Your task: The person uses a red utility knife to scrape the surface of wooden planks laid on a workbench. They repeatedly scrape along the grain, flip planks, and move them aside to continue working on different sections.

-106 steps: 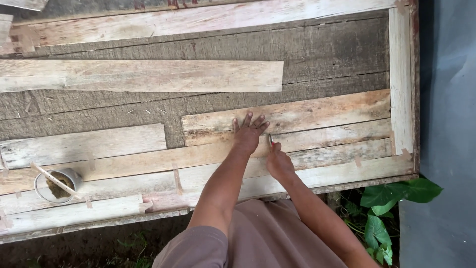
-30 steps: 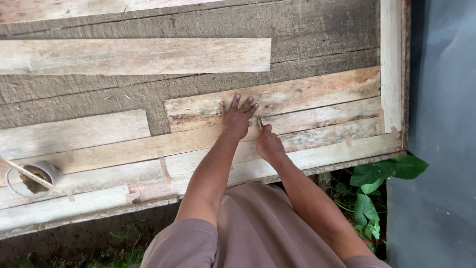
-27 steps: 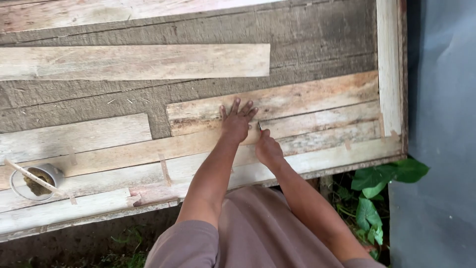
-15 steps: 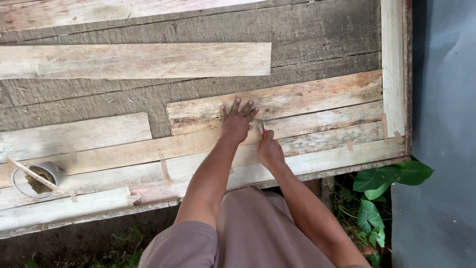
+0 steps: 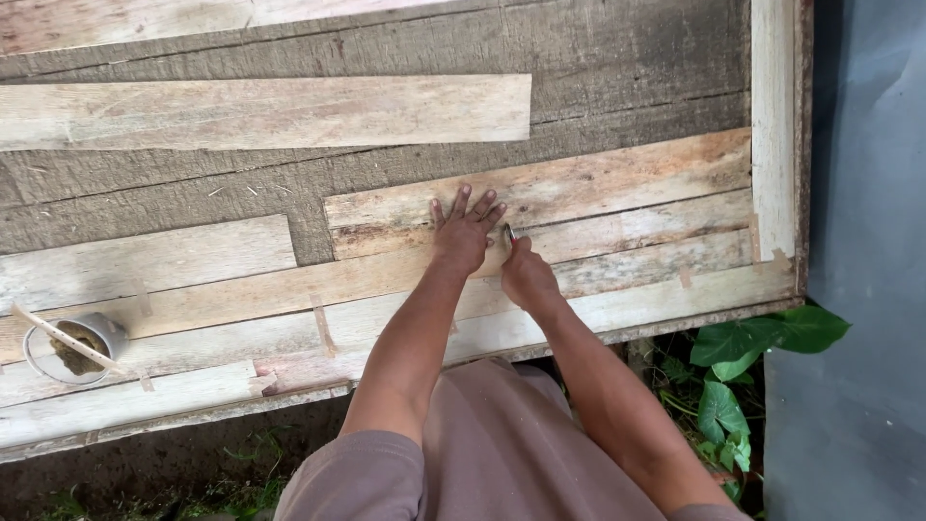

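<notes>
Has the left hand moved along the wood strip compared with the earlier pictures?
No. The left hand lies flat near the left end of the same strip, as before; only the camera shifted.

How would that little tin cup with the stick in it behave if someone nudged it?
The tin cup looks small and thin-walled, so probably light and easy to slide on the pale wood strips. The long stick leaning out over its rim might lever it over. The brownish paste inside may add a little steadying weight.
</notes>
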